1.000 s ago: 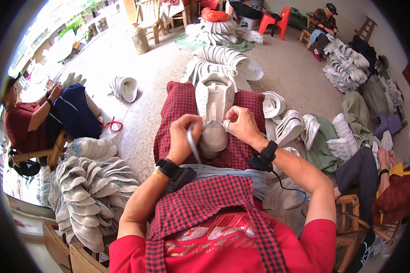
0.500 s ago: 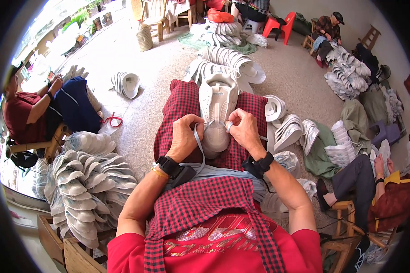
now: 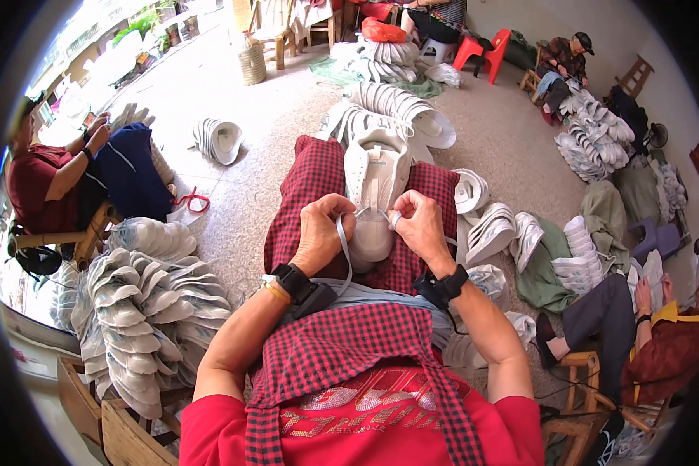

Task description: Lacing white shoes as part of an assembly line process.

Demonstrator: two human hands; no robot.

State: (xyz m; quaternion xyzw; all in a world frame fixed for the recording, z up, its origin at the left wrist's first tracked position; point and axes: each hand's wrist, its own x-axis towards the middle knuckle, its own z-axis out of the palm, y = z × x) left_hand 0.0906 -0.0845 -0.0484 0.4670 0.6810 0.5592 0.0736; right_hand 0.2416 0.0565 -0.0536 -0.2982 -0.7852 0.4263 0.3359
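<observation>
A white shoe upper [image 3: 370,233] lies between my knees on the red-and-black checked apron [image 3: 307,186], its rounded toe toward me and its opening away. My left hand [image 3: 324,233] is closed at the left side of the upper, pinching a pale shoelace [image 3: 346,247] whose loose length hangs down toward my lap. On the other side, my right hand [image 3: 425,227] pinches a bit of the pale lace near the lowest eyelets. The fingertips of both hands are close to the shoe, above the toe. The lace's path through the eyelets is too small to make out.
Beyond my knees lies a row of nested white uppers [image 3: 404,113]. More uppers are heaped at my left [image 3: 144,311] and stand in stacks at my right [image 3: 491,231]. Several people sit around, one on the left [image 3: 46,182]. A red chair [image 3: 481,54] stands at the back.
The whole view has shifted slightly. Both hands stay at the shoe with the lace pinched, and the right fingers have moved only a little.
</observation>
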